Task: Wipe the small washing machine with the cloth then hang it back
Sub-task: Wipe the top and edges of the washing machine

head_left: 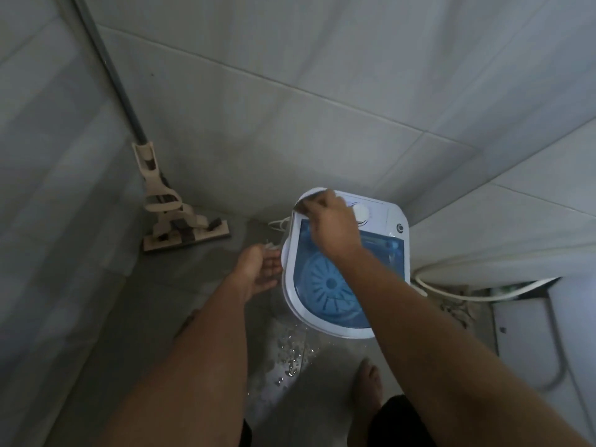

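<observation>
At nine o'clock a mop [180, 217] leans in the corner, out of the way. The left hand [259, 272] braces the washing machine [345, 272] at its side, grip loosely open. The right hand [333, 225] presses the cloth [304, 201] at the machine's eleven o'clock rim, grip closed on it.

Grey tiled walls [322, 75], wet floor [290, 350], dim light.
</observation>
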A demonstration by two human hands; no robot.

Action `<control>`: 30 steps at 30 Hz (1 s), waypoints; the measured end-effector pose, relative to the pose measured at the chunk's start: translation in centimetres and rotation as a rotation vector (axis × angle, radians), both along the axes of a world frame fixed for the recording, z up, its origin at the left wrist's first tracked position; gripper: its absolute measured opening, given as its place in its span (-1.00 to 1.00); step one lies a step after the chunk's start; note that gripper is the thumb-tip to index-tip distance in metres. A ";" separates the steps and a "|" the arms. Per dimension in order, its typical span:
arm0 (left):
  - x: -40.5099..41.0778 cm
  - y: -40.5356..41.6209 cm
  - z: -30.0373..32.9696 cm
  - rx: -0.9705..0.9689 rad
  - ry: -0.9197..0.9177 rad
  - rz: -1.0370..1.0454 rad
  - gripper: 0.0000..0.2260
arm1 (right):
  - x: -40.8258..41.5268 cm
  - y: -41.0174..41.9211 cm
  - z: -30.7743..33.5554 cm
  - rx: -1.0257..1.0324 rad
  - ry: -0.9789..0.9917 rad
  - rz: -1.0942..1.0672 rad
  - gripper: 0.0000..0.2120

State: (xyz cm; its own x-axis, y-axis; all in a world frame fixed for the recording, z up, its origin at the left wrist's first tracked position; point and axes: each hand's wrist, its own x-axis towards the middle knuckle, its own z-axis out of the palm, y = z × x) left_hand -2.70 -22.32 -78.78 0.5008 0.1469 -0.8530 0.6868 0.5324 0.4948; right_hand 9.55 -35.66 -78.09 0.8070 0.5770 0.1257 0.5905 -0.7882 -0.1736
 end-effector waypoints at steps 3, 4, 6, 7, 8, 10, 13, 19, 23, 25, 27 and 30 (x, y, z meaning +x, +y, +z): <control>-0.1 0.1 -0.1 -0.020 -0.001 0.019 -0.63 | -5.3 -1.4 -0.6 -0.005 0.023 0.125 -0.61; -0.1 0.1 -0.1 -0.022 -0.001 0.022 -0.61 | -7.2 -2.3 -0.7 0.010 0.033 0.182 -0.61; -0.1 0.3 -0.1 -0.021 -0.004 0.013 -0.59 | -10.8 -4.8 -0.7 0.033 0.076 0.362 -0.65; -0.1 0.3 -0.1 -0.015 -0.008 -0.008 -0.61 | -12.3 -6.0 -0.3 0.006 0.104 0.492 -0.66; -0.2 0.3 0.0 -0.004 -0.016 -0.038 -0.64 | -13.5 -7.1 0.3 -0.046 0.127 0.625 -0.66; -0.3 0.0 0.1 0.049 -0.043 -0.106 -0.78 | -14.0 -8.4 1.6 -0.092 0.192 0.767 -0.67; -0.3 -0.3 0.4 0.089 -0.089 -0.121 -0.96 | -9.3 -7.9 3.5 -0.020 0.166 0.619 -0.66; -0.2 -0.1 0.0 0.119 -0.069 -0.133 -0.87 | 4.4 -3.6 3.7 0.163 0.000 0.034 -0.69; -0.1 0.0 -0.5 0.106 -0.063 -0.128 -0.80 | 3.9 -0.2 1.0 0.046 0.017 0.003 -0.63; -0.1 0.1 -0.7 0.101 -0.063 -0.137 -0.81 | 1.3 0.5 0.1 -0.082 -0.010 0.139 -0.60; 0.0 0.0 -0.5 0.100 -0.069 -0.143 -0.89 | -1.9 -0.1 -0.4 -0.102 -0.036 0.245 -0.61; 0.2 0.0 -0.1 0.109 -0.055 -0.146 -0.94 | -7.0 -2.5 -0.9 -0.030 0.004 0.281 -0.59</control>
State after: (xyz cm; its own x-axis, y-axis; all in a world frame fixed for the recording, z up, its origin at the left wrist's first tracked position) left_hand -2.51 -22.35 -78.90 0.5688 0.1591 -0.8070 0.7234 0.3702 0.5828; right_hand 2.54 -38.15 -78.98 0.6155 0.7815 0.1024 0.7858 -0.5986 -0.1552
